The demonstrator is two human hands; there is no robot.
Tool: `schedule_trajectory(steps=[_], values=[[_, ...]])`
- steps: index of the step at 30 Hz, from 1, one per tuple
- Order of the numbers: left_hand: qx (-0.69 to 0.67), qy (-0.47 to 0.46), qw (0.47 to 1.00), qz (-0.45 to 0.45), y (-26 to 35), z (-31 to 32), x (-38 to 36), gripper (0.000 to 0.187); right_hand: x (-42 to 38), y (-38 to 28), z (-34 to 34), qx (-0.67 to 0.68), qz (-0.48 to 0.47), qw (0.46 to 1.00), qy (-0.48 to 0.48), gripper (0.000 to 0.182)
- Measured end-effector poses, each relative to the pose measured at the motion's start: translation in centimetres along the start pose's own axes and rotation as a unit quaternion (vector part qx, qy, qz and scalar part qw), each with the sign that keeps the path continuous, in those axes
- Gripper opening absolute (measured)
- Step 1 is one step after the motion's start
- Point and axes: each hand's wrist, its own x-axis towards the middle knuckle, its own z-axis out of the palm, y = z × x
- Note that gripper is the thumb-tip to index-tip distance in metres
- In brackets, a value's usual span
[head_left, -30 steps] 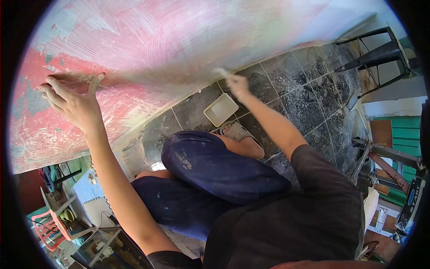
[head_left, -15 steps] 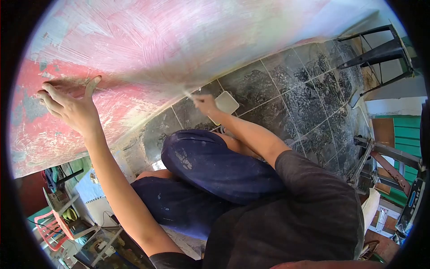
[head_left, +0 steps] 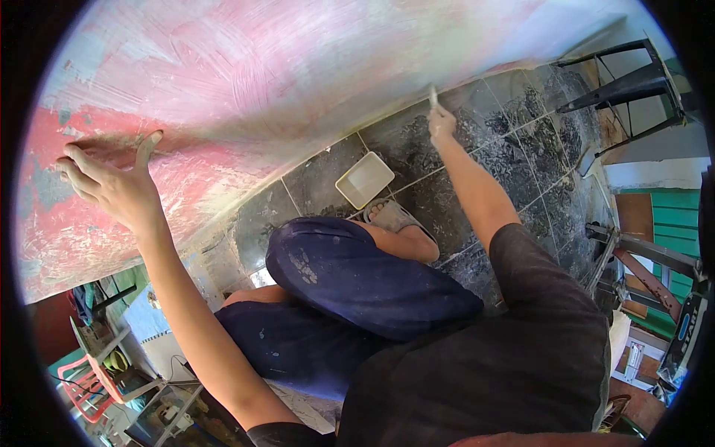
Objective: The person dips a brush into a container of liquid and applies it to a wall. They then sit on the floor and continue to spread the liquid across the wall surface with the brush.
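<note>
My left hand (head_left: 112, 182) is spread against the red, worn lower part of the wall (head_left: 246, 67), thumb and fingers apart, holding nothing. My right hand (head_left: 442, 123) is closed around a small pale paintbrush (head_left: 433, 97); its tip is blurred and points up toward the foot of the wall. White, streaky brush marks cover much of the pink surface. On the dark floor tiles, between my bent knee and the wall, a rectangular cream tub (head_left: 377, 193) stands with a pale layer inside.
My sandalled foot (head_left: 398, 222) rests close beside the tub. A black metal stand (head_left: 633, 89) leans at the far right by the wall's end. Metal frames (head_left: 648, 253) stand at the right, a red plastic chair (head_left: 86, 387) at lower left. White smears mark the tiles (head_left: 477, 186).
My right hand has swept right along the wall's base with the paintbrush, uncovering the tub and my foot. My left hand has shifted only slightly left on the wall.
</note>
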Motion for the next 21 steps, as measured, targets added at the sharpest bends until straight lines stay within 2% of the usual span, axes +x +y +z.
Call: schedule_trajectory(steps=[2,3,4,5,6,7,8,10,11,13,14,16,17,18,19,21], values=[[0.008,-0.026,0.999,-0.028,0.4,-0.2,-0.1,0.137,-3.4,0.6,3.1,-0.017,0.014,0.998,-0.053,0.023],[0.008,-0.026,0.999,-0.026,0.4,-0.2,0.0,0.137,-5.9,0.7,5.5,0.000,0.082,0.995,-0.053,0.020],[0.004,-0.024,0.999,-0.026,0.3,-0.1,0.0,0.138,-8.3,2.3,8.3,0.015,0.098,0.995,-0.025,0.016],[0.000,-0.023,0.999,-0.024,0.2,0.0,0.0,0.139,-10.7,4.6,10.4,0.025,0.119,0.991,-0.060,0.013],[0.006,-0.020,1.000,-0.020,0.2,0.1,0.0,0.140,-14.3,5.4,11.8,-0.006,0.077,0.992,-0.100,0.015],[0.003,-0.022,1.000,-0.014,0.2,0.1,0.0,0.140,-18.0,4.6,12.3,-0.110,-0.017,0.985,-0.130,0.018],[0.020,-0.027,0.999,-0.013,0.1,0.1,-0.1,0.141,-20.0,8.2,14.0,-0.128,0.023,0.971,-0.202,0.018],[0.038,-0.030,0.999,-0.011,-0.1,0.2,0.1,0.142,-24.5,4.0,12.7,-0.097,0.054,0.911,-0.397,0.022],[0.037,-0.031,0.999,-0.009,0.0,0.2,0.1,0.142,-24.1,4.6,12.7,-0.096,0.055,0.912,-0.396,0.022],[0.027,-0.034,0.999,-0.018,0.1,0.0,0.1,0.141,-21.9,6.8,12.9,-0.121,-0.171,0.888,-0.410,0.025],[0.028,-0.032,0.999,-0.020,-0.1,0.0,0.0,0.141,-19.7,2.6,11.5,-0.211,-0.091,0.892,-0.388,0.027],[0.023,-0.036,0.999,-0.019,-0.2,0.2,-0.1,0.140,-14.4,-2.6,7.8,-0.210,-0.055,0.905,-0.366,0.026],[0.021,-0.036,0.999,-0.020,-0.3,0.3,-0.1,0.140,-10.3,-0.1,6.4,-0.219,-0.136,0.904,-0.340,0.025],[0.023,-0.032,0.999,-0.013,-0.4,0.4,-0.1,0.140,-6.9,0.9,4.6,-0.234,-0.141,0.914,-0.300,0.026],[0.025,-0.030,0.999,-0.006,-0.5,0.4,-0.1,0.139,-4.3,0.6,3.0,-0.231,-0.111,0.936,-0.240,0.026],[0.025,-0.034,0.999,-0.013,-0.4,0.3,-0.1,0.139,-0.5,-0.2,0.1,-0.147,0.023,0.980,-0.133,0.025]])
